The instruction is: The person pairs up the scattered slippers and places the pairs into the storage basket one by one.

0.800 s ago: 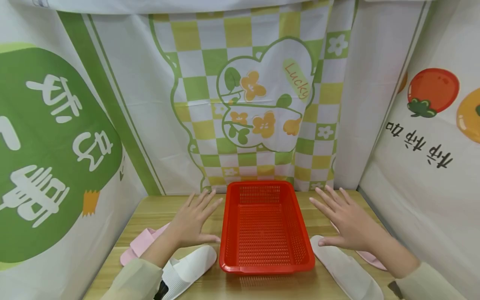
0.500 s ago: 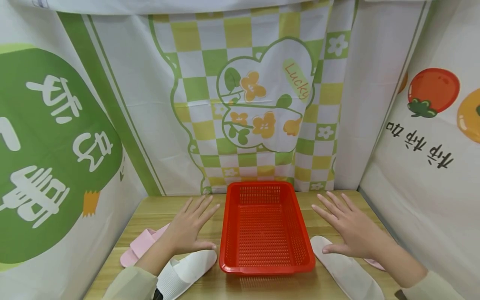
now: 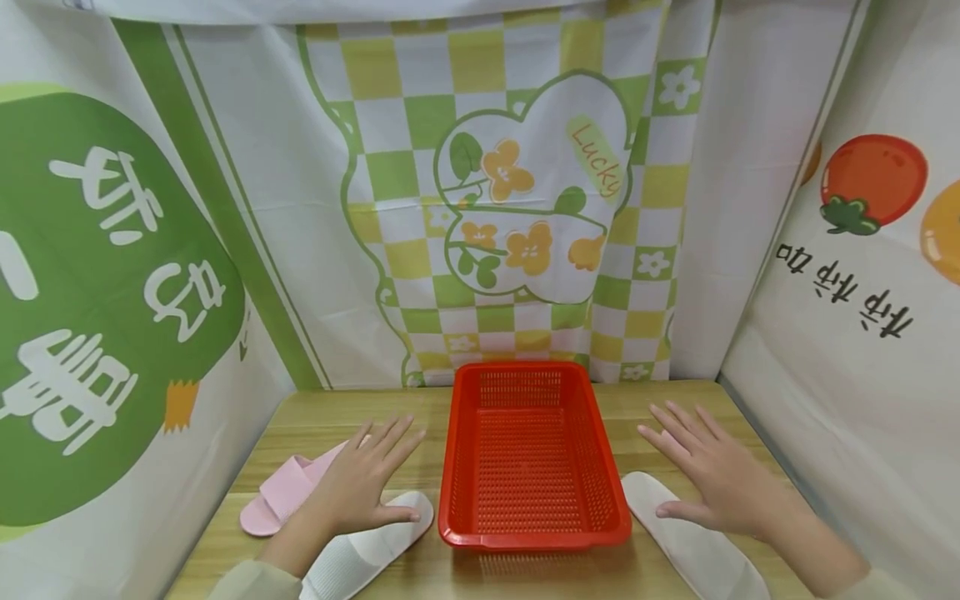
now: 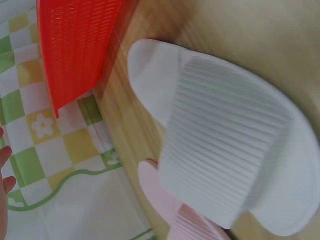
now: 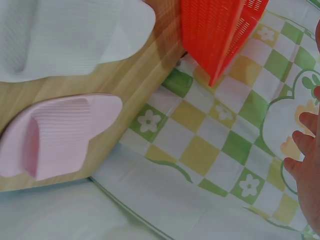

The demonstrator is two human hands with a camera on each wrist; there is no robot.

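Note:
My left hand [image 3: 360, 487] hovers with fingers spread over a white slipper [image 3: 386, 533] and a pink slipper [image 3: 288, 487], left of the red basket [image 3: 447, 467]. On the basket's other side, my right hand [image 3: 712, 475] is spread above another white slipper [image 3: 693, 546]. Both hands hold nothing. The left wrist view shows the ribbed strap of the left white slipper [image 4: 225, 135], with the pink slipper [image 4: 162, 192] beyond it. A second pink slipper [image 5: 60, 130] lies beside the right white slipper [image 5: 75, 40] in the right wrist view; in the head view my right hand mostly hides it.
The wooden table [image 3: 540, 583] carries the basket at its middle, near the back edge. A checkered cloth [image 3: 525, 317] hangs right behind it. Printed cloth walls [image 3: 847, 333] close in the left and right sides.
Both hands have drawn back toward the person and slightly outward from the basket, fingers still spread. The basket and slippers have stayed in place.

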